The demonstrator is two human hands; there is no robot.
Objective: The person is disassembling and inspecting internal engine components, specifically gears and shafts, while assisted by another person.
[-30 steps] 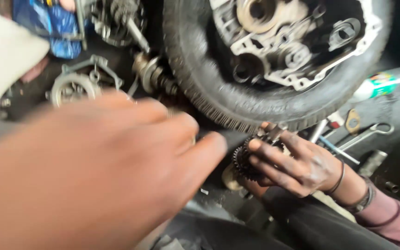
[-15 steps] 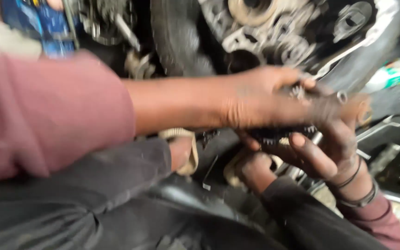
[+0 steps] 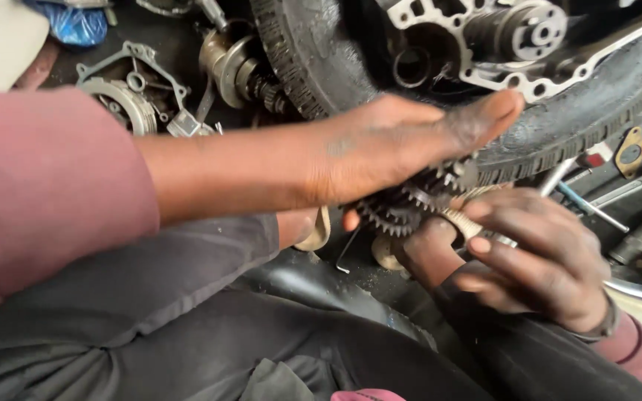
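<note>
Gear cluster (image 3: 410, 200) between both hands, long axis rising rightward.

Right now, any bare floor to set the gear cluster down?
Little. A dark patch lies between the clutch basket and left forearm; another small one below the gear cluster, by the hex key. Right of the tyre, tools and a gasket crowd the floor.
</note>
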